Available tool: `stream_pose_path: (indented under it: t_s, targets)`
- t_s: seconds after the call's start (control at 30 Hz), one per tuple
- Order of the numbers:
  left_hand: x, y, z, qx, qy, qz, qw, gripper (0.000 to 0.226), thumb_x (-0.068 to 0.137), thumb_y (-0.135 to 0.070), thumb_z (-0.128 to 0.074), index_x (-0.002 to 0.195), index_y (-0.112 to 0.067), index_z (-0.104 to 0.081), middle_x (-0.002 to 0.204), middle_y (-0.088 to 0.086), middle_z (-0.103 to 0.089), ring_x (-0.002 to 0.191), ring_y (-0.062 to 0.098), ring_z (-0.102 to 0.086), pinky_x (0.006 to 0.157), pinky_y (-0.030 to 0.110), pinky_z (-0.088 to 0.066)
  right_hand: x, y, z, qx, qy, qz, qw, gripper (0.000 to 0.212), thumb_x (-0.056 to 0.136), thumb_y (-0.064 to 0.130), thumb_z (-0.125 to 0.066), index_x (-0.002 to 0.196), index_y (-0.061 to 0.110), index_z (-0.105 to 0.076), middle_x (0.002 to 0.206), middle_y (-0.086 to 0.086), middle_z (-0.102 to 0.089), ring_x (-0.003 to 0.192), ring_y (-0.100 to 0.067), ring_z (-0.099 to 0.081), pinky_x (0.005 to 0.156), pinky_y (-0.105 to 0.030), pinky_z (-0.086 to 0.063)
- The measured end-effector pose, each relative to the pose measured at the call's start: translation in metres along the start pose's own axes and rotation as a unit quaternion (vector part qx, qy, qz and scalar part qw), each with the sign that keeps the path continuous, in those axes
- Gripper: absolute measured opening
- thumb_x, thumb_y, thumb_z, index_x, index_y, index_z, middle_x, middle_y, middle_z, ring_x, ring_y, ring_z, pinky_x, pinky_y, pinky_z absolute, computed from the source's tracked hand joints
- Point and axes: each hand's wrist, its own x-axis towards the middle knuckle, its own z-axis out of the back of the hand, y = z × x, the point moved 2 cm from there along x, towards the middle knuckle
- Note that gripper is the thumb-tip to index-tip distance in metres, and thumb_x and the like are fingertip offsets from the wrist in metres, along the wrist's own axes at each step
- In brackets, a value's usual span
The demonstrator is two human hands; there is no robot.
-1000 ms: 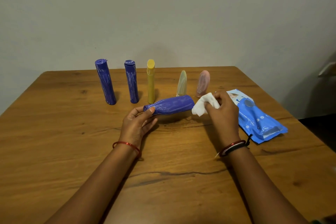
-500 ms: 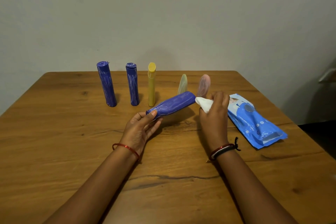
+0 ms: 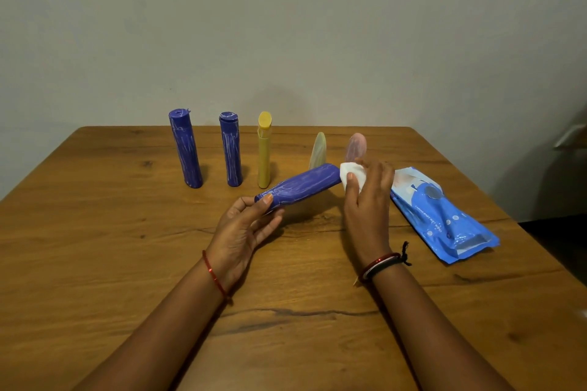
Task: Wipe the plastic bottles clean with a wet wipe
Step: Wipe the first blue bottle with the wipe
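Now, my left hand [image 3: 242,228]: pinching the purple bottle [image 3: 300,189] at its near end.
My right hand [image 3: 368,200]: fingers curled, pressing the wet wipe [image 3: 352,172] to its far end.

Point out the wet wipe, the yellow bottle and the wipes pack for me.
wet wipe [image 3: 352,172], head view, on the white wad in the right hand.
yellow bottle [image 3: 264,159], head view, mid body.
wipes pack [image 3: 444,216], head view, blue front face.
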Motion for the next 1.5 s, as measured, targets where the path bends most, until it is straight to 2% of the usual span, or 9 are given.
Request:
stream_pose_path:
  t_s: [0.13, 0.23, 0.4, 0.6, 0.77, 1.07, 1.23, 1.37, 1.5]
  targets:
    - [-0.001, -0.002, -0.001, 0.011, 0.02, 0.009, 1.0, 0.029, 0.071, -0.014, -0.069, 0.1, -0.013, -0.064, 0.106, 0.011, -0.073, 0.091, 0.02, -0.071, 0.07, 0.027, -0.059, -0.004, 0.001, -0.003, 0.004, 0.021, -0.002, 1.0, 0.03, 0.097, 0.025, -0.048, 0.127, 0.023, -0.05, 0.128, 0.004, -0.036, 0.108, -0.002, -0.041, 0.078, -0.017, -0.049]
    - [-0.001, -0.002, -0.001, 0.014, 0.025, 0.007, 1.0, 0.026, 0.072, -0.013, -0.068, 0.097, -0.011, -0.063, 0.106, 0.011, -0.072, 0.092, 0.019, -0.071, 0.071, 0.026, -0.059, -0.011, 0.008, -0.006, 0.019, 0.04, 0.022, 0.999, 0.025, 0.096, 0.021, -0.051, 0.119, 0.02, -0.056, 0.125, 0.002, -0.041, 0.108, 0.0, -0.04, 0.084, -0.024, -0.052]
    - [0.0, 0.0, -0.002, 0.019, 0.012, -0.007, 1.0, 0.022, 0.072, -0.011, -0.069, 0.092, -0.009, -0.062, 0.101, 0.014, -0.072, 0.089, 0.02, -0.071, 0.071, 0.025, -0.059, -0.034, 0.033, -0.017, 0.022, 0.077, 0.127, 0.989, 0.024, 0.091, 0.009, -0.057, 0.115, 0.011, -0.062, 0.115, -0.005, -0.051, 0.101, 0.004, -0.04, 0.085, -0.002, -0.036]
    - [0.0, 0.003, -0.004, 0.004, 0.028, -0.029, 0.999, 0.022, 0.074, -0.015, -0.068, 0.092, -0.008, -0.058, 0.089, 0.01, -0.073, 0.08, 0.016, -0.071, 0.065, 0.024, -0.057, -0.054, 0.054, -0.027, 0.051, 0.148, 0.236, 0.959, 0.025, 0.089, 0.005, -0.06, 0.114, 0.005, -0.063, 0.105, -0.009, -0.058, 0.097, -0.016, -0.057, 0.087, -0.027, -0.048]
    - [0.0, 0.003, -0.003, 0.012, 0.025, -0.015, 1.0, 0.019, 0.073, -0.013, -0.071, 0.09, -0.009, -0.062, 0.102, 0.015, -0.072, 0.09, 0.022, -0.071, 0.07, 0.025, -0.058, -0.04, 0.04, -0.018, -0.015, 0.107, 0.21, 0.972, 0.03, 0.087, 0.004, -0.06, 0.116, 0.008, -0.062, 0.114, -0.009, -0.057, 0.105, -0.016, -0.054, 0.089, -0.022, -0.045]
    - [-0.008, -0.006, -0.012, 0.064, 0.026, -0.017, 0.997, 0.028, 0.069, -0.008, -0.064, 0.097, -0.008, -0.06, 0.091, 0.005, -0.074, 0.089, 0.018, -0.068, 0.077, 0.027, -0.057, -0.002, -0.001, 0.007, -0.021, 0.037, 0.03, 0.999, 0.025, 0.092, 0.013, -0.054, 0.117, 0.016, -0.059, 0.113, 0.007, -0.047, 0.105, -0.006, -0.047, 0.083, -0.026, -0.052]
    - [-0.006, -0.006, -0.011, 0.078, 0.038, -0.025, 0.996, 0.034, 0.067, -0.007, -0.065, 0.101, -0.009, -0.061, 0.09, 0.002, -0.076, 0.089, 0.016, -0.07, 0.077, 0.026, -0.058, -0.018, 0.015, 0.0, -0.005, 0.086, 0.061, 0.994, 0.026, 0.093, 0.012, -0.053, 0.118, 0.016, -0.059, 0.118, 0.002, -0.051, 0.108, -0.004, -0.045, 0.089, -0.024, -0.047]
    - [-0.002, 0.0, -0.007, 0.081, 0.049, -0.026, 0.995, 0.035, 0.071, -0.006, -0.068, 0.105, -0.007, -0.063, 0.1, 0.012, -0.073, 0.091, 0.023, -0.071, 0.073, 0.032, -0.06, -0.039, 0.041, -0.011, 0.015, 0.159, 0.149, 0.976, 0.032, 0.091, 0.009, -0.055, 0.121, 0.016, -0.058, 0.118, 0.0, -0.059, 0.111, -0.009, -0.047, 0.093, -0.02, -0.037]
    - [-0.001, 0.003, -0.005, 0.095, 0.064, -0.031, 0.993, 0.036, 0.076, -0.007, -0.069, 0.112, -0.007, -0.062, 0.107, 0.013, -0.071, 0.098, 0.024, -0.07, 0.074, 0.03, -0.057, -0.042, 0.049, -0.013, 0.02, 0.19, 0.171, 0.967, 0.029, 0.088, 0.008, -0.059, 0.116, 0.016, -0.062, 0.116, 0.001, -0.061, 0.111, -0.01, -0.048, 0.093, -0.017, -0.035]
